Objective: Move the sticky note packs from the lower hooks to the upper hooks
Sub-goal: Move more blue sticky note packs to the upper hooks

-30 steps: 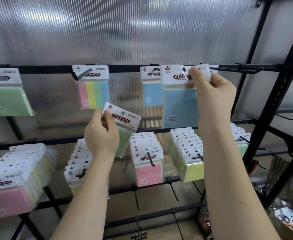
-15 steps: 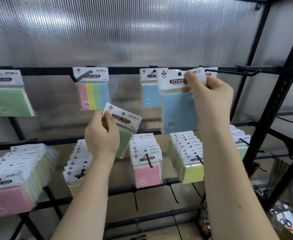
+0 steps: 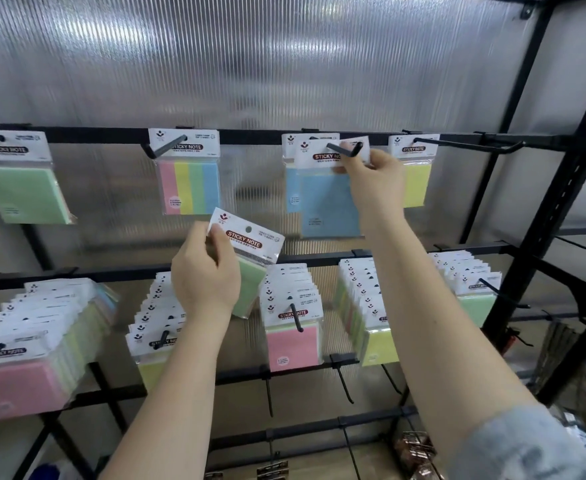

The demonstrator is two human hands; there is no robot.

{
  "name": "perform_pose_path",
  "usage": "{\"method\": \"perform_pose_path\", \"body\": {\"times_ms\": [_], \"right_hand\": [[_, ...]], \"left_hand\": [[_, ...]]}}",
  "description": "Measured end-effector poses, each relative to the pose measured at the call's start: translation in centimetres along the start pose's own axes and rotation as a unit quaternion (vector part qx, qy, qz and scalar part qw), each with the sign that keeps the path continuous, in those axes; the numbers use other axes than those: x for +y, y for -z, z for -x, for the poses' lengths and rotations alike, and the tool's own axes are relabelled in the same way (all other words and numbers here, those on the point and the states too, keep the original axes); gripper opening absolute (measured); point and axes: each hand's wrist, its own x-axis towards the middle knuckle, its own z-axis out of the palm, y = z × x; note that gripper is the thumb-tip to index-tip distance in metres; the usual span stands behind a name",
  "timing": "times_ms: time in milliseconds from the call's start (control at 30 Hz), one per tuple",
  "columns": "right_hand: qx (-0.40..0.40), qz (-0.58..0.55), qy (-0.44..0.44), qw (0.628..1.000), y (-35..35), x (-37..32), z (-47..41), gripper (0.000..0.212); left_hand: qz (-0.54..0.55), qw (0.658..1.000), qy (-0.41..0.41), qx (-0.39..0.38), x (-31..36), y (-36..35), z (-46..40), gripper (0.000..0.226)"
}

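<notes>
Apparently both packs [image 3: 329, 199] in hand [image 3: 371, 178].

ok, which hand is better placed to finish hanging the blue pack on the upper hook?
Right. The right hand already pinches the blue pack with its header on the upper hook; the left hand holds a green pack lower down.

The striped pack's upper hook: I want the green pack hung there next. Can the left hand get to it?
Probably yes: the left hand, holding the green pack, sits just below the striped pack's hook, nothing between.
</notes>
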Motion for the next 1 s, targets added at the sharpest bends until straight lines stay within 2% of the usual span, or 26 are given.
{"method": "perform_pose_path", "body": {"times_ms": [167,433,567,667,767,1000], "right_hand": [[-0.01,0.031,-0.042,0.999,-2.9,1.5,-4.0,0.027],[0.021,0.053,-0.053,0.997,-4.4,2.6,-6.5,0.035],[0.05,0.063,-0.053,0.995,-4.7,2.7,-6.5,0.016],[0.094,0.036,-0.053,0.994,-4.7,2.8,-5.9,0.027],[0.133,-0.028,-0.042,0.99,-4.6,2.7,-4.2,0.023],[0.118,-0.086,-0.076,0.986,-4.9,3.4,2.7,0.016]], "left_hand": [[-0.005,1.0,-0.004,0.004,-0.1,0.6,0.0,0.031],[-0.031,0.999,0.006,0.033,0.0,2.2,-0.4,0.03],[-0.031,0.999,0.014,0.034,0.1,3.1,-0.2,0.031],[-0.024,0.999,0.03,0.032,0.1,3.7,-0.1,0.033],[-0.016,0.997,0.06,0.034,0.1,4.6,-0.3,0.035],[0.004,0.995,0.087,0.038,-1.1,7.8,-0.9,0.041]]}}
